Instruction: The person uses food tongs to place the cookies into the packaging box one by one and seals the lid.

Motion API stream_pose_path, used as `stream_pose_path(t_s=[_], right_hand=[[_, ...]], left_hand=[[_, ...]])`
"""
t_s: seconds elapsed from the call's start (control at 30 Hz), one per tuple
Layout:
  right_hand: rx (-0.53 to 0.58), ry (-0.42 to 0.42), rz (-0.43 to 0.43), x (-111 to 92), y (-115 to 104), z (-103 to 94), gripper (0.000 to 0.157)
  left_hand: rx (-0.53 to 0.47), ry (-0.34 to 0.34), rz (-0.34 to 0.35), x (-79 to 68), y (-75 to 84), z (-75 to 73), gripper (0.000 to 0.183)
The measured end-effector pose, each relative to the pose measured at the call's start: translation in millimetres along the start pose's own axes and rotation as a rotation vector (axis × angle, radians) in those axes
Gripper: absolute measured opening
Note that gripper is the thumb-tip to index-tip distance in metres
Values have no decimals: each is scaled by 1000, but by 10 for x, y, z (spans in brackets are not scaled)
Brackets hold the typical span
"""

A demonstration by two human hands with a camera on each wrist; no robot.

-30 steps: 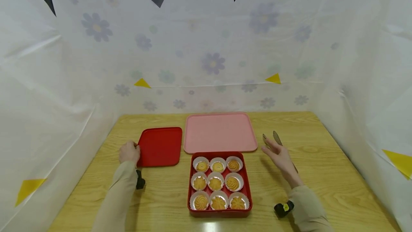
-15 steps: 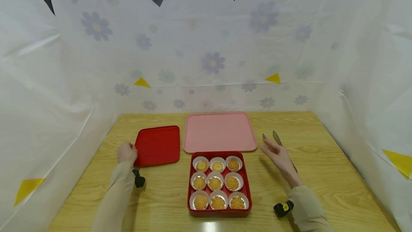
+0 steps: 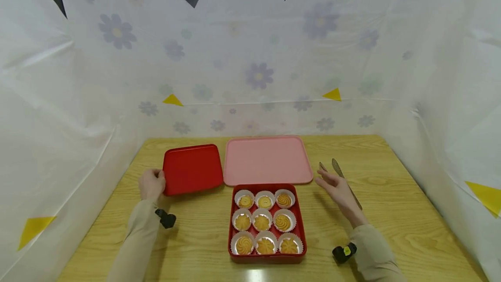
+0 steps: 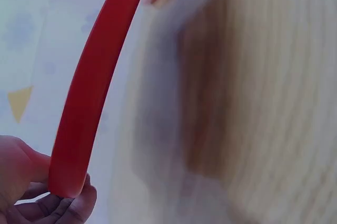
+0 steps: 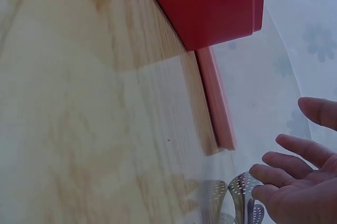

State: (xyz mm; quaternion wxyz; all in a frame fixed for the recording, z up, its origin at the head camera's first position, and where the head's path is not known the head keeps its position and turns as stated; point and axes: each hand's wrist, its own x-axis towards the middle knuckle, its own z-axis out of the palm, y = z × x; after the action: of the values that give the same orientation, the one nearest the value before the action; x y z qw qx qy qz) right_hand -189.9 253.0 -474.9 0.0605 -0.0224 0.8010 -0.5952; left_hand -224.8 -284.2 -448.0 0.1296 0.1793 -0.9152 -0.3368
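My left hand (image 3: 151,183) grips the left edge of a flat red lid (image 3: 193,169), which is raised off the table and slightly tilted. In the left wrist view, the thumb and fingers pinch the end of the lid's red rim (image 4: 87,98). Paper cups with swirled and star-shaped cookies (image 3: 261,223) fill a red box (image 3: 268,260) between my hands. To the right, my right hand (image 3: 341,193) has its fingers loosely extended beside metal tongs (image 3: 339,169). The right wrist view shows the tongs' perforated heads (image 5: 243,184) just past the fingertips; contact is unclear.
A pink tray (image 3: 268,160) lies behind the box, near the table's back edge. The wooden table (image 3: 195,243) is bordered by white flower-patterned sheets (image 3: 258,51) at the back and both sides.
My left hand has lifted the red lid off the table, first sliding it slightly left, then raising it. The right hand has stayed nearly still; box and pink tray are unmoved.
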Motion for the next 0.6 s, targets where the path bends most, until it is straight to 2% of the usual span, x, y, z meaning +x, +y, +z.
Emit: stream_pose_path(t_s=[0.1,0.3,0.6], right_hand=[[-6,5,5,9,-18,22,66],[-1,4,-8,36,-113,79,58],[-45,20,-74,90,-299,233,47]], left_hand=[[-21,17,31,-35,127,-28,33],[-94,44,137,-151,460,-25,30],[-192,5,248,-332,853,137,27]])
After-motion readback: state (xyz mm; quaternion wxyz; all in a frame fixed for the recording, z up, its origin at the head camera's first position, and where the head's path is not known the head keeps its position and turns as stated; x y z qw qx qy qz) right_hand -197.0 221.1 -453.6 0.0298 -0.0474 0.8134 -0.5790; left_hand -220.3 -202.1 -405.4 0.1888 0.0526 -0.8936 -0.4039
